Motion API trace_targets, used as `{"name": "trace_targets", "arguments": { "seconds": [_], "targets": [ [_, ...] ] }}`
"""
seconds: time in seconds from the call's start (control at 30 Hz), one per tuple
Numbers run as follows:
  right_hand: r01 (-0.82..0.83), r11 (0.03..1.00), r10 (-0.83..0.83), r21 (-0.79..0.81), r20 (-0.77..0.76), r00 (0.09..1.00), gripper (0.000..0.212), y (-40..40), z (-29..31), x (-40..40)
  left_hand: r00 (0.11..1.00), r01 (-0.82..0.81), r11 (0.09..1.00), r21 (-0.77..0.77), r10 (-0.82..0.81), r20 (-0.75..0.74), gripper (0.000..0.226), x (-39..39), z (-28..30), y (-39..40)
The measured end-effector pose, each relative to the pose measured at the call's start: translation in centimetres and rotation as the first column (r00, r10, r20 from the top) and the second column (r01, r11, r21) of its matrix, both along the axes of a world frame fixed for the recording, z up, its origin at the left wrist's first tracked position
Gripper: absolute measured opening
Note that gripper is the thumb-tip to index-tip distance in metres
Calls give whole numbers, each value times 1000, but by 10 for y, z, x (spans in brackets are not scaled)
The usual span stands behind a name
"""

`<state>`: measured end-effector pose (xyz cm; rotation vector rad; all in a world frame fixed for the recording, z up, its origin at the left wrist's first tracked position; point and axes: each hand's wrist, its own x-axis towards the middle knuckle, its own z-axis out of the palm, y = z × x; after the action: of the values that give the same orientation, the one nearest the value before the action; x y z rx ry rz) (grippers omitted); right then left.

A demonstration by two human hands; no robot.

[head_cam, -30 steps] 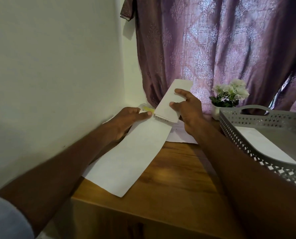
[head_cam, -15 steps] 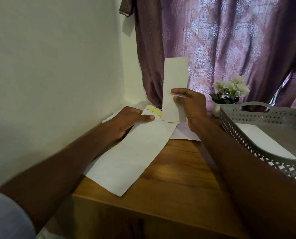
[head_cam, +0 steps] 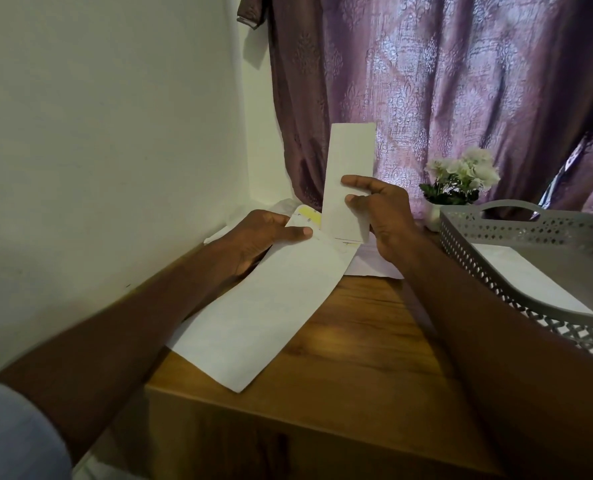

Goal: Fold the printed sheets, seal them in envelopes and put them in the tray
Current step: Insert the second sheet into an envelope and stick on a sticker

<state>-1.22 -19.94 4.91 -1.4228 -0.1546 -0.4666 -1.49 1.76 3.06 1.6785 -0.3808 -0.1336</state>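
We pinch the folded sheet [head_cam: 348, 174] in our right hand [head_cam: 380, 216], thumb and forefinger closed on its lower right edge, so that it stands nearly upright above the grip, its top edge against the purple curtain [head_cam: 426, 98]. Its bottom edge sits at the open mouth of the envelope [head_cam: 271, 306], just left of and below our fingers. Our left hand [head_cam: 264, 237] holds that mouth, thumb pressed flat on the flap with the yellow strip [head_cam: 309, 216], the other fingers underneath where we cannot see them. From this grip the long white envelope runs back toward us across the wooden table [head_cam: 357, 358], its near corner overhanging the table's front edge. More white paper [head_cam: 371, 265] lies flat under our right hand. To the right of the right wrist stands the grey perforated tray [head_cam: 496, 268], with a white envelope in the tray [head_cam: 530, 275]. Beyond the right hand, beside the tray, is a small pot of white flowers [head_cam: 461, 178].
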Motion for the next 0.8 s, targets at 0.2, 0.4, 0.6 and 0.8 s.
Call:
{"name": "trace_targets", "arguments": {
  "seconds": [0.2,0.4,0.6,0.8],
  "targets": [
    [-14,999,12,-50,-30,999,31,2,0,1,1000,-14,999,29,15,-4,32,1,-1,-1],
    [-165,985,159,-56,-108,981,26,12,-1,0,999,3,997,75,-7,53,39,1,-1,-2],
    [-259,966,256,18,-239,937,42,17,-3,2,997,-67,998,-13,67,44,24,0,3,-1],
    [-238,971,240,36,-212,947,35,12,-5,1,994,-104,991,-86,101,-43,36,7,0,3]
  ]
}}
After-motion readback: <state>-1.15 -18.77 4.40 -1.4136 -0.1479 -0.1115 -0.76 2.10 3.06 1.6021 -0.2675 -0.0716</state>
